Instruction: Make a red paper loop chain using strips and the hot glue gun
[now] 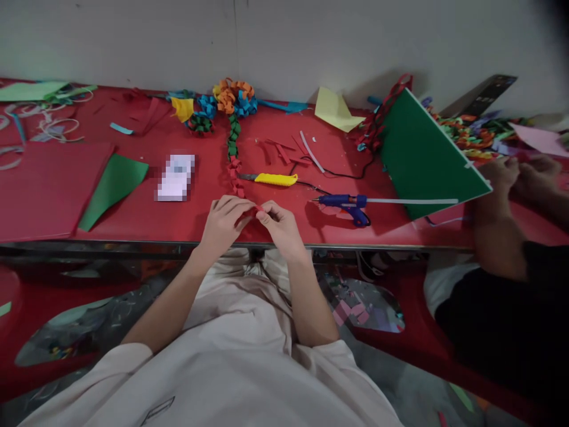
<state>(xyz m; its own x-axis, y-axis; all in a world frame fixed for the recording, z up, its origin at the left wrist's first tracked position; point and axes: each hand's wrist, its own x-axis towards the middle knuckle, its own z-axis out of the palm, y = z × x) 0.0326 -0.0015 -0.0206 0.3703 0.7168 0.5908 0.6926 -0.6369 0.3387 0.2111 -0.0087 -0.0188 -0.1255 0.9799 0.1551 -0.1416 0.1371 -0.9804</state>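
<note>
The left hand [227,218] and the right hand [281,225] pinch together one small red paper strip [256,210] between their fingertips, near the table's edge; whether it is already closed into a ring, I cannot tell. Just beyond the hands lies the paper chain [233,136], whose red and green links look finished, while the piece in the fingers seems not yet joined. Loose red strips [284,153], a yellow utility knife [276,179] and a blue glue gun [342,203] lie beside, so some links may be left to make.
</note>
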